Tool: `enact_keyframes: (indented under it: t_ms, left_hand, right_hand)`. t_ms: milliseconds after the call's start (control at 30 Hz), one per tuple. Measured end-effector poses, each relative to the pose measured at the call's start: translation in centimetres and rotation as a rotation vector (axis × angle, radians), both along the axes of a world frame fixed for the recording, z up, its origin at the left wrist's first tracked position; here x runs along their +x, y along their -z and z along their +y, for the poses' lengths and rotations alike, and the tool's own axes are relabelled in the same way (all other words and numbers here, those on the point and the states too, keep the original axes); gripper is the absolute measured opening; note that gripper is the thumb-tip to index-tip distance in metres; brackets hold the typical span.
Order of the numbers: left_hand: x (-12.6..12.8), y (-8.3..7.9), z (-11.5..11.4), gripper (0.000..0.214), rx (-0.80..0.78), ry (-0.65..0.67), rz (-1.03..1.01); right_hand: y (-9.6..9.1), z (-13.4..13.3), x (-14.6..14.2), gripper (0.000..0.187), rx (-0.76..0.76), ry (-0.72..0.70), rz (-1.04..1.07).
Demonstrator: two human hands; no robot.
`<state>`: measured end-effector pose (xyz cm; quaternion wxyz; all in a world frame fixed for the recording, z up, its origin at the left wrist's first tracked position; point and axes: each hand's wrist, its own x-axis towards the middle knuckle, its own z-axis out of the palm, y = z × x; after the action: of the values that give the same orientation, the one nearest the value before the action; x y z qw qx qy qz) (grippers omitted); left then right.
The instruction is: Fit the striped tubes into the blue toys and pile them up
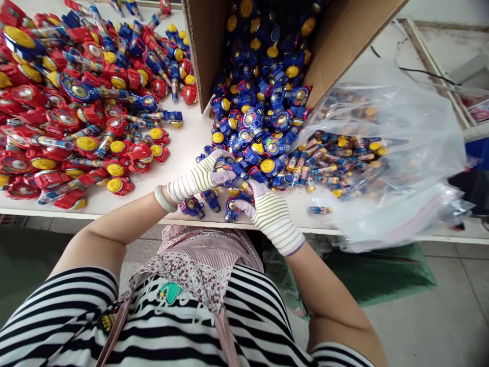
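Note:
My left hand (202,177), in a striped glove, is closed around a small blue plastic toy (225,165) above the table's front edge. My right hand (273,214), gloved alike, pinches a small clear tube (246,187) whose end meets that toy; whether it sits inside cannot be made out. Below and between the hands lie a few loose blue toys (211,200). Just beyond my fingers spreads a heap of blue toys with yellow discs (254,122), spilling out of a cardboard box (204,56).
On the left, a large pile of red and blue toys with tubes attached (87,112) covers the white table (191,140). To the right, small printed tubes (324,158) spill from a clear plastic bag (416,132). One tube (320,210) lies apart near the front edge.

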<state>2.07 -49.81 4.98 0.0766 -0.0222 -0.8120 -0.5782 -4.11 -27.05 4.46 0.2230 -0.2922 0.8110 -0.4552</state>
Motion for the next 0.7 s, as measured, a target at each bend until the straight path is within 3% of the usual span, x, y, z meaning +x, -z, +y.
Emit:
enact_keyframes:
  t_ms: [67,200,267,400,467,533,633,700]
  left_hand:
    - [0.1,-0.4,0.1,0.051,0.019,0.017,0.035]
    - [0.2,-1.2,-0.3,0.053,0.031,0.258,0.16]
    - [0.3,-1.7,-0.5,0.051,0.013,0.273,0.111]
    - [0.5,-2.5,-0.4,0.046,0.068,0.105,-0.088]
    - [0.6,-2.2,-0.3,0.047,0.103,0.113,-0.047]
    - [0.4,-1.6,-0.6,0.049,0.103,0.169,0.027]
    - [0.0,-1.2,-2.7,0.057,0.056,0.236,-0.005]
    - [-0.1,-2.3,-6.0,0.058,-0.034,0.028,-0.038]
  right_hand:
    - [-0.4,-0.1,0.1,0.054,-0.015,-0.031,-0.092]
    - [0.7,-0.2,0.6,0.068,-0.134,-0.321,-0.667]
    - [1.2,-0.3,0.4,0.069,-0.155,-0.286,-0.552]
    - [1.2,-0.3,-0.7,0.047,-0.092,-0.066,0.112]
    - [1.3,-0.4,-0.8,0.043,-0.113,-0.137,0.135]
    - [1.7,-0.8,-0.4,0.047,-0.144,-0.261,0.029]
    - [2.5,-1.5,-0.2,0.051,-0.164,-0.335,-0.035]
    - [2.9,-1.0,-1.1,0.05,-0.201,-0.31,-0.002]
